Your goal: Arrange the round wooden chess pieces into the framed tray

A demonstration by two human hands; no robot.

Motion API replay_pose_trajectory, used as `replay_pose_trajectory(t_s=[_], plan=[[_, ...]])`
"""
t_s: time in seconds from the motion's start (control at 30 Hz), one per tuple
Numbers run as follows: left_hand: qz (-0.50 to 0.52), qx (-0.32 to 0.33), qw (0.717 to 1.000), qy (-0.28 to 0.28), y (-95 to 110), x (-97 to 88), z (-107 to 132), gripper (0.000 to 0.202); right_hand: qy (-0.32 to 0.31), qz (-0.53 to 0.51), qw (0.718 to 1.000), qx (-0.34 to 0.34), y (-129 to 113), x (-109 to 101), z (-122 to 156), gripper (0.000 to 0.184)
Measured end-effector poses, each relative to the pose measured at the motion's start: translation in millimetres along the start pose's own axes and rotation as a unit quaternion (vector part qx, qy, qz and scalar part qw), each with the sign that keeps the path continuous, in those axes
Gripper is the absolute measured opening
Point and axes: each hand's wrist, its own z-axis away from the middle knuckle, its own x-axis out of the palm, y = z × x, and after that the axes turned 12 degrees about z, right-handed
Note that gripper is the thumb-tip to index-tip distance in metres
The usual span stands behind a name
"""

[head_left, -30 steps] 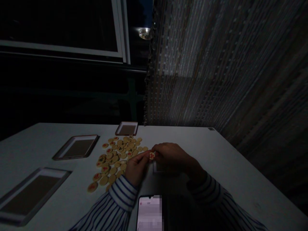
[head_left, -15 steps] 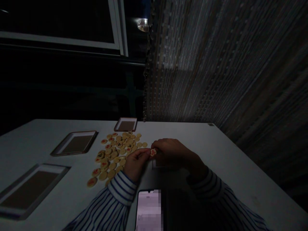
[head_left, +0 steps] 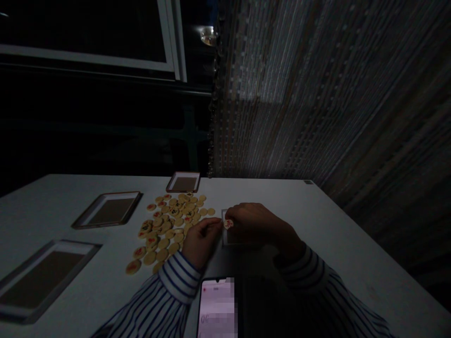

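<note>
My right hand (head_left: 252,223) pinches a Chinese chess piece (head_left: 229,224), whose pale round face with a red character turns toward me. Beneath that hand lies a small framed tray (head_left: 224,241), mostly covered by it. My left hand (head_left: 200,239) rests just left of the tray, thumb and fingers drawn together close to the piece, with nothing visible in them. Beside it on the left, many more chess pieces (head_left: 164,243) lie in a loose, partly stacked heap, some with red or black characters, others blank side up.
Three more framed trays stand on the white table (head_left: 338,263): a far one (head_left: 169,189), a middle-left one (head_left: 132,211) and a near-left one (head_left: 24,315). A lit phone (head_left: 216,305) is close to me. A bead curtain (head_left: 268,94) hangs behind the table.
The chess piece has moved slightly right, away from my left fingertips, and is now in my right hand. More of the tray's left edge shows between my hands.
</note>
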Motion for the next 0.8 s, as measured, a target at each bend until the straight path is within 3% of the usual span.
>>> replay_pose_trajectory(t_s=[0.13,0.3,0.5,0.8], plan=[[-0.143,0.108,0.983,-0.046,-8.6,-5.2,-1.0,0.020,-0.018,0.006,1.000,0.012,1.6,-1.1,1.1,0.024],[-0.317,0.220,0.913,-0.129,-13.3,-8.0,-0.9,0.025,-0.019,-0.001,1.000,0.017,4.6,0.1,4.6,0.025],[-0.413,0.241,0.861,-0.172,-16.2,-8.3,1.4,0.031,-0.012,0.002,1.000,0.016,8.6,2.7,7.0,0.025],[-0.445,0.247,0.841,-0.183,-20.2,-10.9,1.0,0.026,-0.033,0.018,0.999,0.030,11.3,8.4,6.9,0.025]])
